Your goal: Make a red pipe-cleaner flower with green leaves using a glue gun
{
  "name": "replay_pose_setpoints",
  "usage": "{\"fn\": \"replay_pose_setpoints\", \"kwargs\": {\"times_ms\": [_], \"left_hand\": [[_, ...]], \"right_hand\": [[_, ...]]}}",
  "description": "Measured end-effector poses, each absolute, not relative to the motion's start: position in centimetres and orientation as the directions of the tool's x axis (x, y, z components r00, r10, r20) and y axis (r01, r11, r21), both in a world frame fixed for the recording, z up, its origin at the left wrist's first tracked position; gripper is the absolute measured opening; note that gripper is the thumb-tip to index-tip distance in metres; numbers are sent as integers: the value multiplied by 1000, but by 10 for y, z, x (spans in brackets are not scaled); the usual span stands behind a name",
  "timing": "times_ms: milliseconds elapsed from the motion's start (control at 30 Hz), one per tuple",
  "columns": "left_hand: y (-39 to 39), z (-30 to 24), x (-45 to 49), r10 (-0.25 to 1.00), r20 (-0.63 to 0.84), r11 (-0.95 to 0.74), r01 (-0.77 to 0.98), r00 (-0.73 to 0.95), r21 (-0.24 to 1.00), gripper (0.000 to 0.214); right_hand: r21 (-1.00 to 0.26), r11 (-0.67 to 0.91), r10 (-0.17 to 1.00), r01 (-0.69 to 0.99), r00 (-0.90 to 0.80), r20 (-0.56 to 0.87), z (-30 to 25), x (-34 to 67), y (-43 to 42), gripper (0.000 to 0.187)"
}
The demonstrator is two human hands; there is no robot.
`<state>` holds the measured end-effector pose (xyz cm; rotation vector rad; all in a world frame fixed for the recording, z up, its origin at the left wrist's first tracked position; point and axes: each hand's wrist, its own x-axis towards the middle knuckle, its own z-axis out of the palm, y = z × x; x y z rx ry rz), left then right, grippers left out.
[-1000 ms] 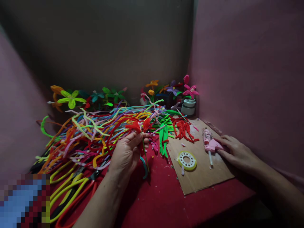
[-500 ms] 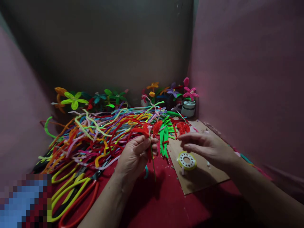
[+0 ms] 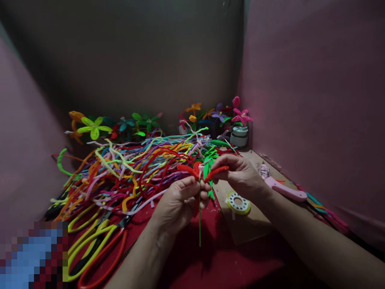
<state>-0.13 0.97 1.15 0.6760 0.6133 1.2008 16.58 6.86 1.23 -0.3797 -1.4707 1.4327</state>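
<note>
My left hand (image 3: 179, 200) is closed round the thin green stem of a half-made red pipe-cleaner flower (image 3: 197, 170), holding it upright over the red table (image 3: 216, 257). Its stem hangs down below my fingers. My right hand (image 3: 240, 173) pinches a red petal (image 3: 217, 171) on the flower's right side. Both hands meet in the middle of the view, just left of a cardboard sheet (image 3: 255, 224).
A big heap of loose coloured pipe cleaners (image 3: 126, 168) covers the table's left and middle. Finished flowers (image 3: 216, 114) stand along the back wall. A pink glue gun (image 3: 281, 186) and a yellow-rimmed tape spool (image 3: 238, 202) lie on the cardboard. Scissors (image 3: 99, 253) lie at front left.
My right hand left the glue gun, crossed leftward and took hold of a red petal. My left hand moved the flower rightward and toward me.
</note>
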Motion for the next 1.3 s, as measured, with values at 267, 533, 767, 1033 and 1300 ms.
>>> {"fn": "replay_pose_setpoints", "kwargs": {"times_ms": [267,533,767,1033,1300], "left_hand": [[14,9,1,978,-112,189,-523,175,831,9],[17,7,0,987,-80,138,-472,141,871,8],[10,12,5,973,-112,190,-419,204,888,17],[8,13,5,962,-92,198,-422,259,885,16],[8,13,4,944,-67,202,-404,323,892,14]], "right_hand": [[-868,275,774,-414,-440,455,21,171,66,10],[-807,279,801,-520,-337,495,34,179,65,16],[-834,438,730,-335,-408,548,17,172,62,5],[-767,611,675,-197,-376,635,12,172,55,9],[-695,696,612,-178,-359,705,8,172,54,15]]}}
